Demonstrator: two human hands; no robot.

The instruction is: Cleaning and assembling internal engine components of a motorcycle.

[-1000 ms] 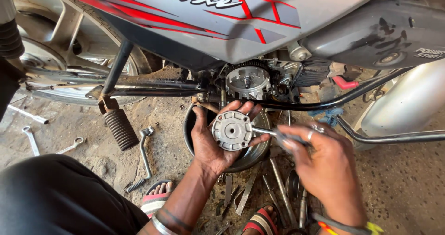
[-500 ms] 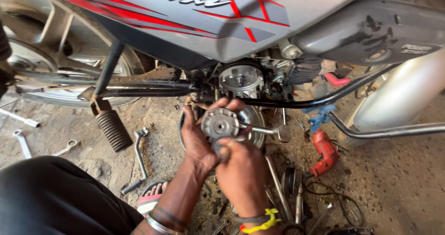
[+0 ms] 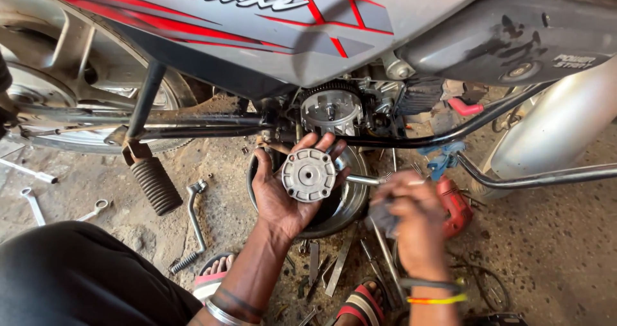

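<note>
From my head camera, my left hand [image 3: 283, 194] lies palm up, fingers spread, cradling a round grey clutch plate [image 3: 308, 175] above the rim of a steel bowl [image 3: 350, 204] on the dirt floor [image 3: 559, 249], below the motorcycle's exposed clutch housing [image 3: 331, 111]. My right hand [image 3: 408, 213] is blurred, curled around something dark; a metal rod [image 3: 363, 180] juts beside it. A kick lever [image 3: 193, 220] lies left of the bowl.

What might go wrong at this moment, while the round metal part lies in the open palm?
1. The round metal part lies on the open left hand unclamped; it may slip into the metal bowl below.
2. The right hand is blurred, so the tool in it may miss the part.
3. Loose tools lie near the sandalled feet.
</note>
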